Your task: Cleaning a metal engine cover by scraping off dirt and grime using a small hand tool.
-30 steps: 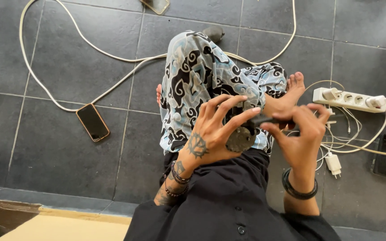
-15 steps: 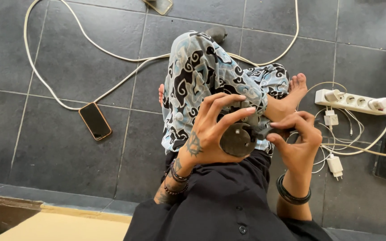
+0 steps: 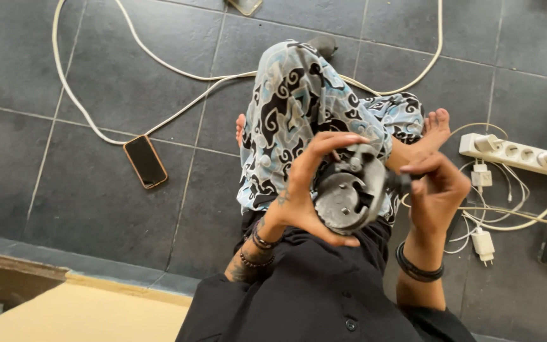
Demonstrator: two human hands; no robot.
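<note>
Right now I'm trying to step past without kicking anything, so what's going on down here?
A person sits cross-legged on the dark tiled floor. Their left hand grips a round grey metal part over the lap, while the right hand pinches a small dark piece at its side. A phone lies to the left, a white cable loops across the tiles, and a power strip with chargers lies on the right.
</note>
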